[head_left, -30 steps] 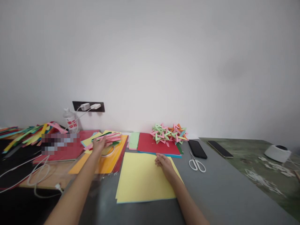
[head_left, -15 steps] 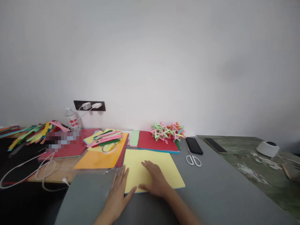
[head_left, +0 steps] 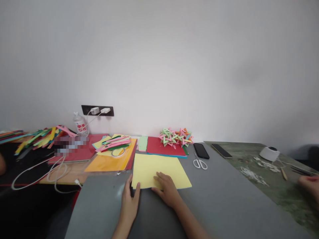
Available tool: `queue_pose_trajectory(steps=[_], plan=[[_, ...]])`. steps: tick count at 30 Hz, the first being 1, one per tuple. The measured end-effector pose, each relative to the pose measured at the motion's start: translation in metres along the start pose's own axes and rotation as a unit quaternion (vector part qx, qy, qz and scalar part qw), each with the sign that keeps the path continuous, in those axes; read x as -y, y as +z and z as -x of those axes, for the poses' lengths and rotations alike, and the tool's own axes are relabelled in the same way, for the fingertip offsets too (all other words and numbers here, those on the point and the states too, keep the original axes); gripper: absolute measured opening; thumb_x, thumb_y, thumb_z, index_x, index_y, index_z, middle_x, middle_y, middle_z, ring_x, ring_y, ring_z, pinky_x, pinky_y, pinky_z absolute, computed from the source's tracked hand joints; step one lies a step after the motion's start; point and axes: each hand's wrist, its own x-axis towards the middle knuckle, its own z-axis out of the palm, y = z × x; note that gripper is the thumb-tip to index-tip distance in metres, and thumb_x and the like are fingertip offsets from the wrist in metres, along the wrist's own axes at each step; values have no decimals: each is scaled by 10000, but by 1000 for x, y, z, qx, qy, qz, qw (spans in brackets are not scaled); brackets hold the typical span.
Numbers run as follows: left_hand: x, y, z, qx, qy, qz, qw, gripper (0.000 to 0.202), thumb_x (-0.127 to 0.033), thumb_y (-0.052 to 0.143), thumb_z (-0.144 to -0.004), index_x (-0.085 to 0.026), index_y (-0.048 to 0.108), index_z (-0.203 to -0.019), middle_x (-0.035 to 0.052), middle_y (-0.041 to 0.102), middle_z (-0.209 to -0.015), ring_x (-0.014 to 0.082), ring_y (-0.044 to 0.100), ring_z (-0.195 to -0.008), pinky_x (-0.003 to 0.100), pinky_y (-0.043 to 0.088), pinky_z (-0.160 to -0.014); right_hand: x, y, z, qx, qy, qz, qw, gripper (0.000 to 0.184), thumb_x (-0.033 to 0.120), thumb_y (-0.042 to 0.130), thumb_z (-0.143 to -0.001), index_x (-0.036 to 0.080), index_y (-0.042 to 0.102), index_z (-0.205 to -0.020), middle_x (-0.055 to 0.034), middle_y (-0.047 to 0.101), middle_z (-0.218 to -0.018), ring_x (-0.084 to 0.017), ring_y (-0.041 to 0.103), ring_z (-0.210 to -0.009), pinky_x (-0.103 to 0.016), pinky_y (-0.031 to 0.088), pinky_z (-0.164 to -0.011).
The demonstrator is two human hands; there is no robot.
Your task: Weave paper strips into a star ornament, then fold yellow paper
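Note:
Yellow sheets of paper (head_left: 154, 167) lie flat on the grey table top in front of me, seemingly a thin stack. My right hand (head_left: 166, 189) rests on the near edge of the paper, its fingers stretched out over the sheet. At the near left corner is my left hand (head_left: 131, 197), thumb and fingers apart, held on edge beside the paper's side. Whether the left fingertips touch the corner I cannot tell. Behind the yellow paper lies red paper (head_left: 163, 146) with a folded-paper chain (head_left: 175, 137) of pink, green and orange pieces on it.
White-handled scissors (head_left: 200, 163) and a black phone (head_left: 201, 151) lie to the right. On the left are orange paper (head_left: 107, 162), a tape roll (head_left: 118, 152), paper strips (head_left: 116, 142), a bottle (head_left: 80, 124) and a white cable (head_left: 25, 187). Another person's hand (head_left: 310, 184) shows at far right.
My left hand has turned more on edge at the paper's left side. My right hand has settled lower on the sheet. The view has shifted slightly, and another person's hand now shows at right.

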Motion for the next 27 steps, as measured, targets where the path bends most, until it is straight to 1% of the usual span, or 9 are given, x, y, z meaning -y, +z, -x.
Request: queue_pose_trajectory(steps=[3,7,11,14,17,18,20,23,27], plan=[[-6,-8,0,19,-37,41,998,481,-413,413,-821,-160,444,-1228,130,516,-1262,245,459,-1178,427,371,-978,-1,0,-1,-15,-4,-12,1000,521,516,540,-751,209,544,-1172,-110,512,-1265,-272,429,-1183,-436,315,-971],[-12,-14,0,44,-11,16,999,456,-315,379,-822,-138,443,-1237,132,510,-1271,239,445,-1190,447,334,-1004,-2,1,-1,-24,-8,-28,999,527,512,586,-714,225,555,-1155,-109,524,-1250,-277,432,-1179,-439,314,-968],[-15,-17,-2,83,12,1,997,546,-139,387,-728,-156,401,-1274,103,490,-1294,213,424,-1210,428,290,-1039,-3,2,1,-31,-12,-36,999,589,510,634,-661,222,546,-1166,-117,504,-1268,-288,424,-1182,-441,301,-977],[-20,-16,-4,129,24,53,990,632,-76,364,-684,-158,329,-1309,104,440,-1337,180,411,-1221,399,266,-1055,-1,0,4,-37,-9,-58,998,680,542,665,-604,221,530,-1187,-128,492,-1275,-307,407,-1190,-460,266,-996],[-27,-7,-5,163,32,118,979,576,-116,369,-748,-185,295,-1315,108,421,-1352,174,428,-1209,395,296,-1038,7,-2,0,-63,0,-139,988,630,530,634,-650,229,521,-1192,-113,520,-1241,-288,419,-1174,-438,256,-1003],[-30,-3,-6,168,31,127,977,527,-154,377,-781,-195,313,-1302,107,444,-1336,178,435,-1203,400,303,-1033,10,-2,-4,-71,7,-189,979,573,518,599,-692,229,526,-1182,-101,546,-1202,-267,452,-1136,-411,290,-983],[-34,8,-7,168,24,128,977,432,-238,404,-819,-205,384,-1249,101,514,-1274,189,456,-1184,410,312,-1026,15,0,-14,-80,50,-323,942,460,519,514,-757,210,571,-1094,-75,609,-1048,-220,537,-977,-340,389,-871],[-34,24,-10,145,12,125,981,364,-302,463,-807,-202,468,-1156,96,608,-1151,207,511,-1124,417,341,-1003,15,7,-33,-84,139,-464,871,434,584,478,-741,173,607,-797,-22,602,-718,-164,538,-678,-272,427,-640],[-22,39,-14,92,-6,131,987,381,-341,528,-773,-187,490,-1119,99,642,-1044,218,573,-1022,411,406,-942,3,14,-44,-63,176,-497,847,480,632,502,-677,185,468,-507,33,443,-461,-114,421,-468,-239,342,-479]])
